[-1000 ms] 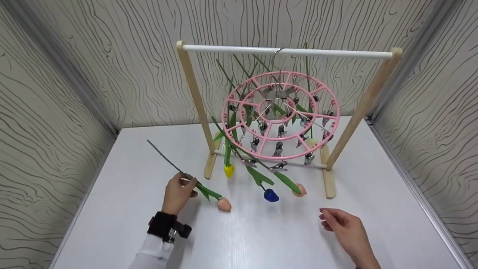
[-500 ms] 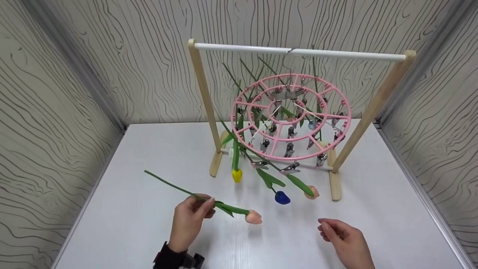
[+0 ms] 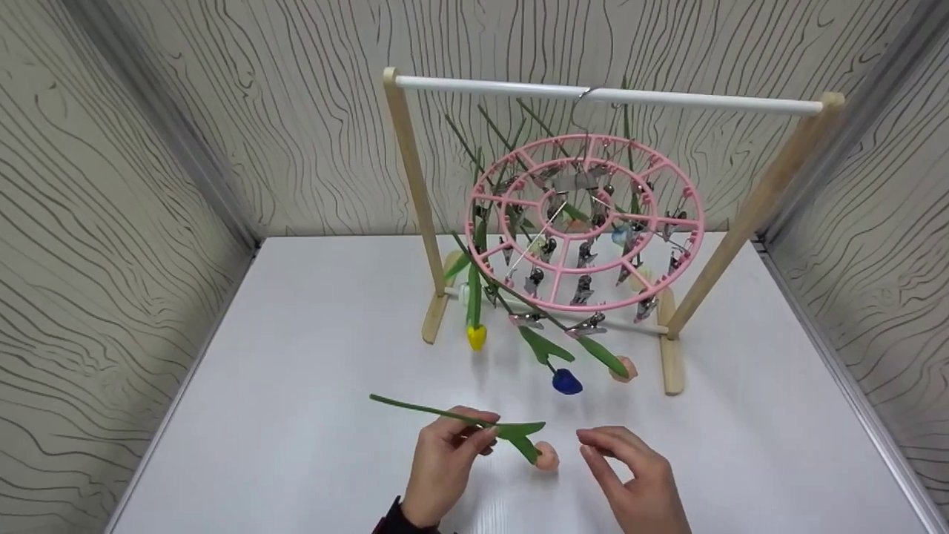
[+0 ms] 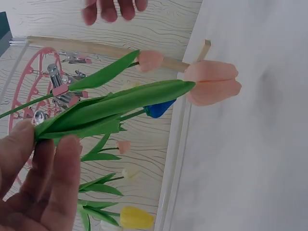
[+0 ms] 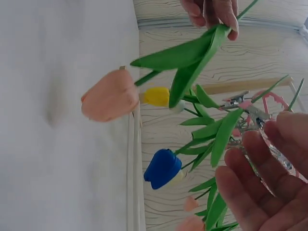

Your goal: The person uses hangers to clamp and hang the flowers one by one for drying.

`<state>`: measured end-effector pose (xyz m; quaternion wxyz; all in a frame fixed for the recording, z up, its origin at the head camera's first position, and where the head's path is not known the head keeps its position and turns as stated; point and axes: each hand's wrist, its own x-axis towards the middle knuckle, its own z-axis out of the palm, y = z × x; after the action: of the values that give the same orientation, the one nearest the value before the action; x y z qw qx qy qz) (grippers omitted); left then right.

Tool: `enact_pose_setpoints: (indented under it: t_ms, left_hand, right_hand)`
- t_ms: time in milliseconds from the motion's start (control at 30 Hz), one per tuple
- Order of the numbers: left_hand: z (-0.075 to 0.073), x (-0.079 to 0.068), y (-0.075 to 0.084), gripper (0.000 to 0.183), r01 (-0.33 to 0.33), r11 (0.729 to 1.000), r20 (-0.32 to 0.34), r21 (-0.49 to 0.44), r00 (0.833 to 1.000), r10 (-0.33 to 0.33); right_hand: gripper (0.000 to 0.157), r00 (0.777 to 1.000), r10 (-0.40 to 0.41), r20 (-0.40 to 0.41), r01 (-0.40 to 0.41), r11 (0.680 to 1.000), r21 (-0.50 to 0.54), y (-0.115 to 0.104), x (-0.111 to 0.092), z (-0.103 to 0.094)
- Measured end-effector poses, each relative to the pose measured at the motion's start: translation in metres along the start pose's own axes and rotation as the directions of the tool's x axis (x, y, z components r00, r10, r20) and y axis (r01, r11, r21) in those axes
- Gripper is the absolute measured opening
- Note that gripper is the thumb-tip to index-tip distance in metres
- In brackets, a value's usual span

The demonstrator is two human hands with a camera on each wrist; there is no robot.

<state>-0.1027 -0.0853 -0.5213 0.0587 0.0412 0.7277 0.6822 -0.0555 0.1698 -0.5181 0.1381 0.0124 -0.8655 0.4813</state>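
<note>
My left hand (image 3: 448, 460) pinches the green stem of a pink artificial tulip (image 3: 546, 456) between thumb and fingers, just behind its leaves. The bloom points right, toward my right hand (image 3: 637, 475), which holds nothing; its thumb and fingers are apart and loosely bent. In the right wrist view the same pink tulip (image 5: 110, 96) hangs beyond my right fingers. Behind both hands, a pink round clip hanger (image 3: 556, 305) bears a blue tulip (image 3: 567, 381), another pink tulip (image 3: 623, 369) and a yellow tulip (image 3: 477, 337), heads down.
The hanger hooks over the white bar (image 3: 489, 87) of a wooden stand (image 3: 673, 363). Several metal clips (image 3: 583, 289) dangle from its rings. More tulips hang toward the back, partly hidden. Patterned walls (image 3: 319, 133) enclose the white table (image 3: 311, 319).
My left hand has carried the pink tulip rightward and closer to me, its stem swinging nearer level. My right hand has moved left toward the bloom, its thumb and fingers spreading apart.
</note>
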Motion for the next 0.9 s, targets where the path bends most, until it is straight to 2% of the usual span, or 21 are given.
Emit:
enact_pose_setpoints:
  t_ms: [133,200,333,400,500,600,733,800,900]
  left_hand:
    - [0.011,-0.001,0.001,0.014,-0.018,1.0,0.05,-0.007,0.999,0.018]
    - [0.017,-0.002,0.001,0.014,-0.02,1.0,0.07,-0.015,0.997,0.021]
    - [0.025,-0.004,0.003,0.011,-0.014,0.999,0.086,-0.048,0.996,0.018]
    - [0.029,-0.005,0.005,0.011,-0.009,0.998,0.089,-0.061,0.996,0.015]
    - [0.032,-0.006,0.009,0.011,-0.016,0.997,0.1,-0.077,0.995,0.023]
    - [0.031,-0.007,0.013,0.011,-0.027,0.996,0.097,-0.083,0.995,0.035]
    - [0.021,-0.009,0.02,0.011,-0.042,0.995,0.046,-0.09,0.998,0.047]
    - [0.014,-0.01,0.026,0.012,-0.051,0.994,0.023,-0.099,0.998,0.053]
    - [0.005,-0.012,0.033,0.013,-0.056,0.991,0.019,-0.12,0.998,0.059]
  right_hand:
    - [0.027,0.985,-0.175,-0.012,0.175,0.984,0.016,-0.003,0.004,0.013]
    - [0.026,0.974,-0.227,0.007,0.227,0.974,0.006,-0.005,0.007,0.016]
    - [0.018,0.962,-0.257,0.092,0.257,0.966,0.008,-0.01,0.012,0.018]
    - [0.014,0.96,-0.238,0.145,0.239,0.971,0.014,-0.013,0.013,0.016]
    - [0.012,0.954,-0.24,0.178,0.24,0.971,0.02,-0.013,0.013,0.013]
    - [0.012,0.939,-0.302,0.164,0.302,0.953,0.03,-0.008,0.012,0.012]
    - [0.018,0.905,-0.404,0.132,0.407,0.913,0.0,0.0,0.01,0.009]
    - [0.017,0.906,-0.389,0.165,0.397,0.918,-0.016,-0.001,0.007,0.004]
    - [0.012,0.916,-0.32,0.243,0.34,0.94,-0.043,-0.005,0.003,-0.005]
